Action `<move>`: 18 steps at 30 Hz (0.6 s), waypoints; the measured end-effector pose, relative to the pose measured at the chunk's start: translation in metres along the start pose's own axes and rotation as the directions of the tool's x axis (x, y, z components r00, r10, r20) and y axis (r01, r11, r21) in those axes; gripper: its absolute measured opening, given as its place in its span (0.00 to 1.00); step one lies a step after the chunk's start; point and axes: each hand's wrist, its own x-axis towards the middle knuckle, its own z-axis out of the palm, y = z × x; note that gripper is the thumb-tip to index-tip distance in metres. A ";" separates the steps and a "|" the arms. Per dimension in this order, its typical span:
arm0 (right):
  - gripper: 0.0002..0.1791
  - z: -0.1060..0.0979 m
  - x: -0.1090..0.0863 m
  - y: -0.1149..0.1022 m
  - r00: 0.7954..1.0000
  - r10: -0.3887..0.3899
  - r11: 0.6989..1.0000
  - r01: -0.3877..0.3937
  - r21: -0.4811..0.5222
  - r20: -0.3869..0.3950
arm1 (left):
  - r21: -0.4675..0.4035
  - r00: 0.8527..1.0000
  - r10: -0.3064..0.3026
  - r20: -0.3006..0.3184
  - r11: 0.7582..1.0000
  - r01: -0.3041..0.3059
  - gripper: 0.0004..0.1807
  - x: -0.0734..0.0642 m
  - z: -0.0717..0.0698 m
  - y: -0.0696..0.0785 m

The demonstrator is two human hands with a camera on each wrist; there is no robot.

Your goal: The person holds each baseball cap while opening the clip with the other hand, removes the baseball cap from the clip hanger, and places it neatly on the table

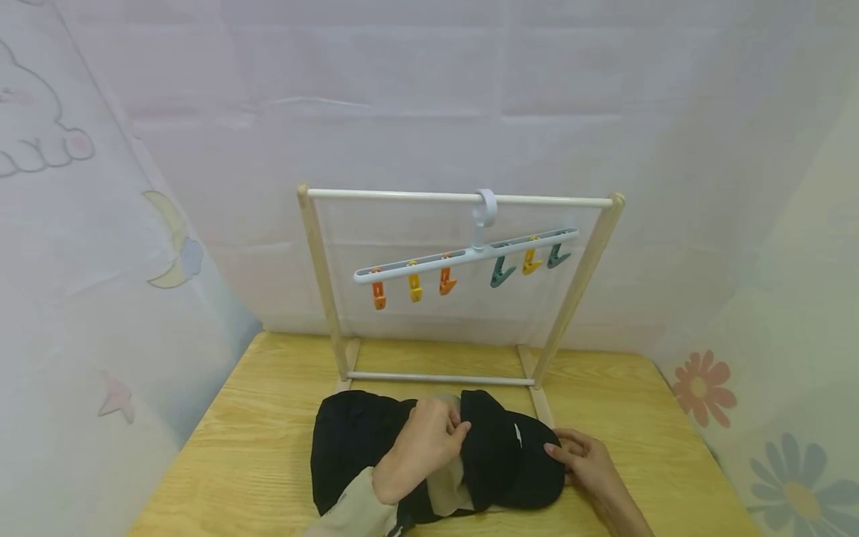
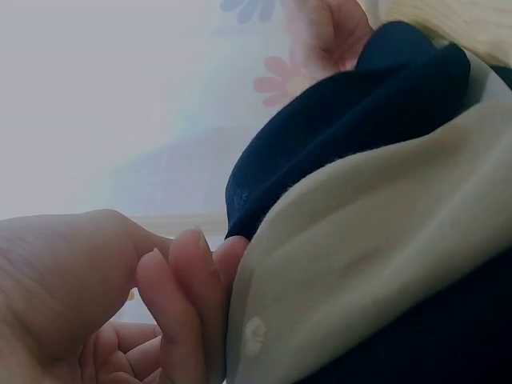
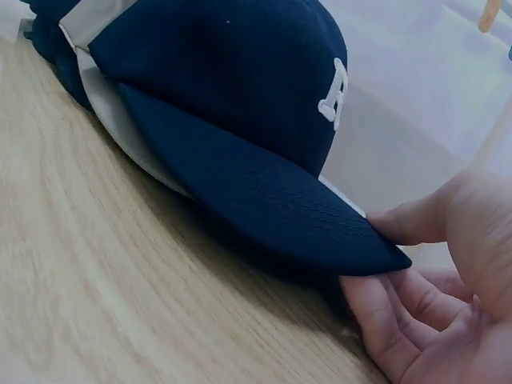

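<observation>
Several caps lie nested in a row on the table. At the right end is a dark baseball cap with a white letter on its front. My right hand pinches the edge of its brim, thumb above and fingers beneath. Behind it sits a beige cap, partly covered, then black caps at the left. My left hand is over the beige cap, its fingertips right at the border between beige and dark cloth. I cannot tell whether those fingers grip the cloth.
Behind the caps stands a wooden rack with white bars. From its top bar hangs a white clip hanger carrying orange, yellow and green clips. The wooden table meets printed cloth at the back and sides.
</observation>
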 end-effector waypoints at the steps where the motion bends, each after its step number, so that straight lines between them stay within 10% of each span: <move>1: 0.35 -0.001 0.000 0.001 1.000 -0.002 1.000 0.002 -0.015 0.002 | -0.001 1.000 -0.001 0.003 1.000 0.001 0.29 0.000 0.000 0.001; 18: 0.31 0.004 -0.005 -0.005 0.994 -0.100 0.959 0.082 -0.270 -0.054 | -0.017 1.000 -0.013 -0.016 1.000 0.013 0.08 -0.005 -0.013 -0.010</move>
